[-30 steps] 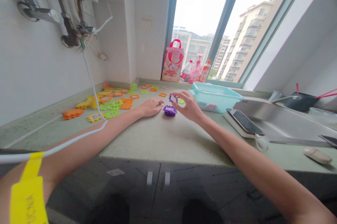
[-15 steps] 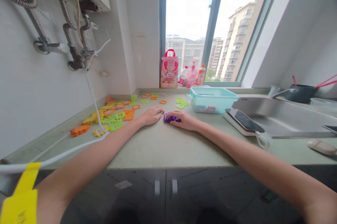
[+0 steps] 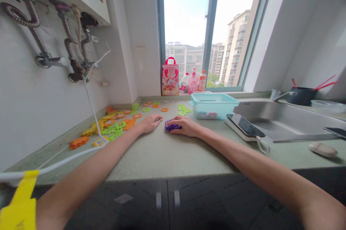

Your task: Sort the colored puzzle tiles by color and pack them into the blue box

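Observation:
My right hand (image 3: 185, 126) lies palm down on a small stack of purple puzzle pieces (image 3: 171, 126) on the green countertop (image 3: 167, 150), its fingers curled over the stack. My left hand (image 3: 151, 122) rests flat on the counter just left of the stack, fingers stretched toward it, holding nothing. Many orange, yellow and green puzzle pieces (image 3: 113, 123) lie scattered along the wall to the left. A few more green pieces (image 3: 183, 109) lie behind the stack.
A teal plastic bin (image 3: 213, 104) stands behind my right hand. A phone on a white scale (image 3: 244, 126) sits at the sink's (image 3: 283, 120) edge. A white cable (image 3: 92, 104) hangs from wall pipes. Bottles and a pink bag (image 3: 170, 77) line the window sill.
My right hand set a purple piece down onto the stack and now presses flat on it. The camera view tilted upward; the left hand stayed beside the stack.

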Demonstrator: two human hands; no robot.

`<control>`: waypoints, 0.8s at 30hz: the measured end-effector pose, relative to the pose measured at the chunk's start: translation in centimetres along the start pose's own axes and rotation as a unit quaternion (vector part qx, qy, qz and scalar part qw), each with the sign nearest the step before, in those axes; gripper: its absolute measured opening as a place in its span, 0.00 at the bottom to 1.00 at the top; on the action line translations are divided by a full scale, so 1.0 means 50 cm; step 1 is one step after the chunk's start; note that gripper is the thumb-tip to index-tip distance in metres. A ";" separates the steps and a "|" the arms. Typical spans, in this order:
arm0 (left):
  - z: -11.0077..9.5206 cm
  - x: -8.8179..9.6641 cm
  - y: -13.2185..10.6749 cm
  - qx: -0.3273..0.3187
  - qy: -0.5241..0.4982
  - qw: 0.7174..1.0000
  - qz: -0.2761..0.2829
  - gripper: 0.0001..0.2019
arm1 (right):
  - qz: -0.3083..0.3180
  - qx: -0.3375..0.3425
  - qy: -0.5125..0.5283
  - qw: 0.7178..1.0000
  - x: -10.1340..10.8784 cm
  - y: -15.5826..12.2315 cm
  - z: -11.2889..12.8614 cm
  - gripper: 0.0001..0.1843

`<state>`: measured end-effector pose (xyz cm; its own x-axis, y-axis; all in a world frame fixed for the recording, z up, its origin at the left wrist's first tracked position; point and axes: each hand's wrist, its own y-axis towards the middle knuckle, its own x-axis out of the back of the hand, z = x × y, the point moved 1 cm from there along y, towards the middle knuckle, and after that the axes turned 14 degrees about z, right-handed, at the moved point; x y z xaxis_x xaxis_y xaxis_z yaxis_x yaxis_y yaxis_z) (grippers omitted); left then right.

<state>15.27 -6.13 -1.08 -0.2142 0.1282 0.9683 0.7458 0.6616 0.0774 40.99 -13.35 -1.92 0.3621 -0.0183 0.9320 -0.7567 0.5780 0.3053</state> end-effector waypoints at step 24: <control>0.027 -0.016 0.017 -0.001 0.002 1.000 -0.010 0.23 | -0.485 -0.248 -0.212 0.811 0.264 -0.181 -0.164 0.25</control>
<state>15.23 -4.69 -2.11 -0.2262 0.1122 0.9676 0.7431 0.6622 0.0969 57.07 -12.11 6.01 0.3573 -0.8787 0.3167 0.1231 0.3804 0.9166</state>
